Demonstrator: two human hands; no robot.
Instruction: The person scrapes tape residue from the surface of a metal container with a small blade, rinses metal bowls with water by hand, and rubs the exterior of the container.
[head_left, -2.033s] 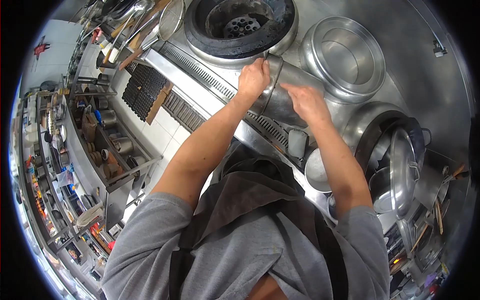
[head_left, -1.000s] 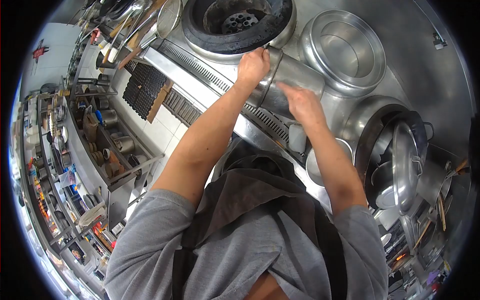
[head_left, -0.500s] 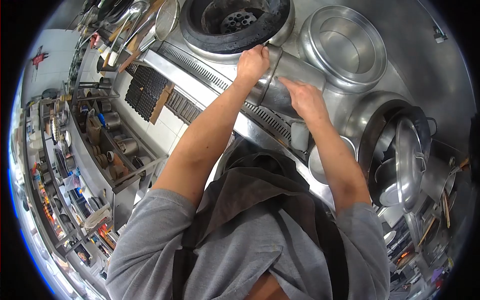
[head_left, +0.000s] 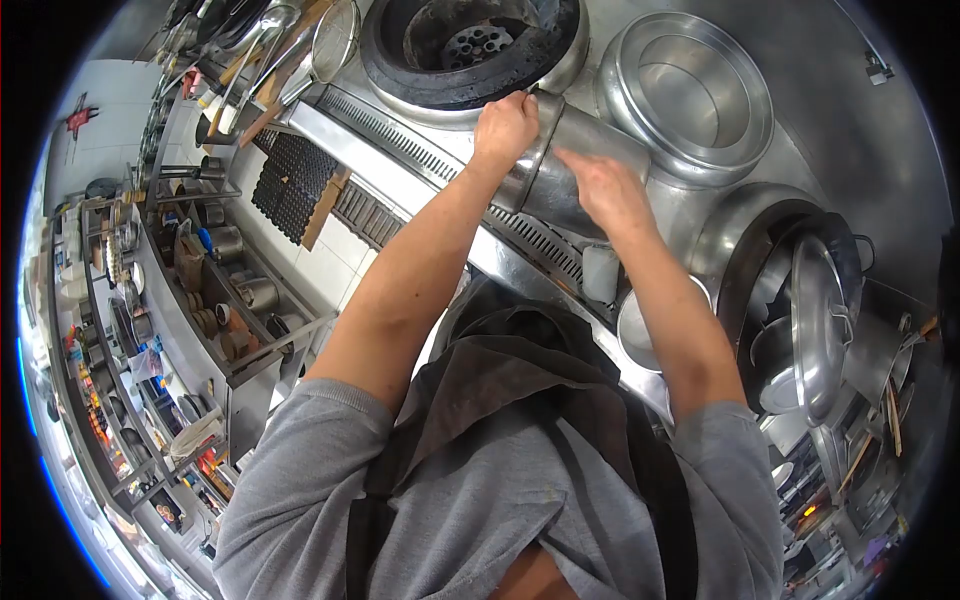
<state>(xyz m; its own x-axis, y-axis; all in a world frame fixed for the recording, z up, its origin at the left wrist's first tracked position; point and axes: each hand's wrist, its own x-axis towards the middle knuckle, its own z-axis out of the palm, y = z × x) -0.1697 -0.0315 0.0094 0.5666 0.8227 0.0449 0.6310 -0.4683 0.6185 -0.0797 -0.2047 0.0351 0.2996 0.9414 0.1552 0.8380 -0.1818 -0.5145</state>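
Observation:
A cylindrical steel vessel with a raised band around it lies on its side on the stove top, below the wok burner. My left hand is closed on its upper left end; the fingertips are partly hidden. Against the steel wall, just right of the band, rests the outstretched index finger of my right hand. The other fingers of that hand are bent, and their undersides do not show. Beside my right wrist stands a small pale cup-like block.
A wide steel pot is set into the stove at upper right. Farther right, a metal lid leans over a dark-rimmed wok ring. A slotted drain grate runs along the front edge. Ladles and a strainer lie upper left.
My right hand has shifted slightly up along the steel vessel. My left hand keeps its place at the end, and the vessel looks unmoved.

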